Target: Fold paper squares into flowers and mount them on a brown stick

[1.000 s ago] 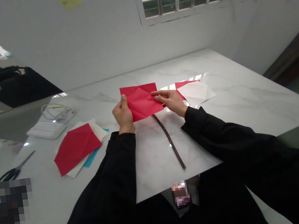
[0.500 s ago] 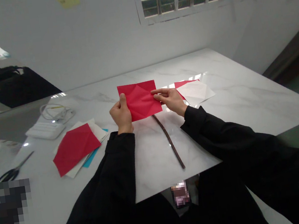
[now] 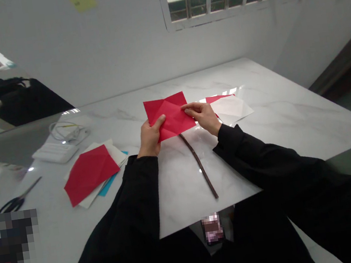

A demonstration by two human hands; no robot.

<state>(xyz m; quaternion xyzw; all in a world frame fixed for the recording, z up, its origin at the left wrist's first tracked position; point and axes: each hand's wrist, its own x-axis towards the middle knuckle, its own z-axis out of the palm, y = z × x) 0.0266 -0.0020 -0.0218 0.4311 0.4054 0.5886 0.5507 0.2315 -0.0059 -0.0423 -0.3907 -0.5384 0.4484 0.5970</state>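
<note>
I hold a creased red paper sheet (image 3: pixel 169 114) up over the white marble table (image 3: pixel 274 113), slightly tilted. My left hand (image 3: pixel 150 137) pinches its lower left edge, thumb on top. My right hand (image 3: pixel 204 115) pinches its right edge with thumb and fingers. Under the sheet a thin dark brown stick (image 3: pixel 200 167) lies on the table, running toward me.
A red sheet on a stack of white and blue papers (image 3: pixel 91 173) lies to the left. Scissors (image 3: pixel 17 200) sit at the far left, near a white device with cable (image 3: pixel 56 151). A white-and-red sheet (image 3: pixel 231 107) lies right of my hands. The table edge is close to my body.
The red sheet has turned a little clockwise and its left side has lifted. My left hand slid from the left edge to under the lower left edge.
</note>
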